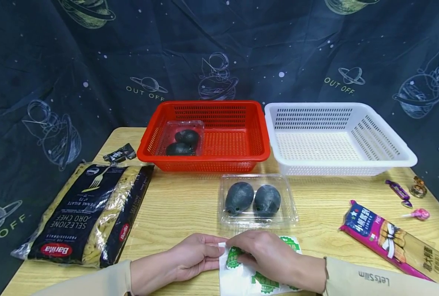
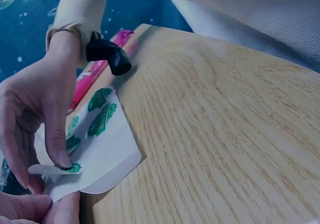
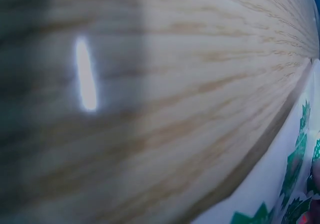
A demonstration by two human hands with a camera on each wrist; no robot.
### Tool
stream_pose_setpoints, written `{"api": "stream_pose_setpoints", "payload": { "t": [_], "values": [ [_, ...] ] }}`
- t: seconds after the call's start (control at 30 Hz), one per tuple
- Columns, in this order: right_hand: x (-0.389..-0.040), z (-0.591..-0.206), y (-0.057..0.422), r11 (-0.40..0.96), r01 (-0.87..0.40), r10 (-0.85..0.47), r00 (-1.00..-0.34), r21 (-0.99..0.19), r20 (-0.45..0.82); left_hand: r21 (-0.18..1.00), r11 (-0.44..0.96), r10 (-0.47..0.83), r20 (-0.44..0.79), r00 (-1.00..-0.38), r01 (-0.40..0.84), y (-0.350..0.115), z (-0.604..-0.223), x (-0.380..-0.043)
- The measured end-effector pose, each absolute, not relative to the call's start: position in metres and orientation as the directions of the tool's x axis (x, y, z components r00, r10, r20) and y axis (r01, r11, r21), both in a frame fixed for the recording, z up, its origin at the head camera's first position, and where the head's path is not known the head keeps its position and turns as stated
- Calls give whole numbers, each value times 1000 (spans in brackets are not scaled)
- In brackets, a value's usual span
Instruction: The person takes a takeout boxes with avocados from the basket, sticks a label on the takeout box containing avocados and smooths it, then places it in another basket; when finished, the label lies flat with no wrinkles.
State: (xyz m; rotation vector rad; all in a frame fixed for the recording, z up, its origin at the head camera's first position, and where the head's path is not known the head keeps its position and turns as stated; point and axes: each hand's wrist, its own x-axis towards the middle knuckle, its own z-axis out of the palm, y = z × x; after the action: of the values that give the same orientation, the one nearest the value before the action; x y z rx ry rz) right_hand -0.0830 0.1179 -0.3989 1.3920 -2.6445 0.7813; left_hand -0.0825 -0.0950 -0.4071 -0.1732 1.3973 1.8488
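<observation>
Right hand, mine: thumb and fingers pinching a green label, its raised white flap plain only from the left wrist. Left hand: pinching the label sheet, near side of the table. Head view alone: red basket, white basket.

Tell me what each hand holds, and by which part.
The left hand pinches the sticker sheet by its far left corner. The right hand seems to pinch a green sticker by its lifted edge.

The head view looks forward and down over the worktop; left wrist view looks across it closely, right wrist view nearer; all share the sticker sheet.
</observation>
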Motion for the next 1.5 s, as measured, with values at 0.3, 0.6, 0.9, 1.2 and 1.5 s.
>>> {"api": "stream_pose_setpoints", "payload": {
  "t": [0.3,0.6,0.9,1.2,1.5],
  "values": [
    [-86,-399,118,294,-859,-760,-477,-420,442,747,-67,517,-541,-663,-662,-97,-405,-83],
    [-118,-332,131,324,-738,-626,-636,-591,451,775,-38,481,-539,-691,-631,-95,-406,-81],
    [-181,-330,163,641,-333,-470,-883,-692,-10,810,250,476,-580,-661,-530,-103,-390,-94],
    [-187,-332,159,642,-409,-537,-844,-648,1,327,822,475,55,-878,466,-105,-345,-125],
    [-191,-329,154,651,-502,-599,-801,-569,21,103,745,660,24,-751,659,-74,-360,-155]
  ]
}}
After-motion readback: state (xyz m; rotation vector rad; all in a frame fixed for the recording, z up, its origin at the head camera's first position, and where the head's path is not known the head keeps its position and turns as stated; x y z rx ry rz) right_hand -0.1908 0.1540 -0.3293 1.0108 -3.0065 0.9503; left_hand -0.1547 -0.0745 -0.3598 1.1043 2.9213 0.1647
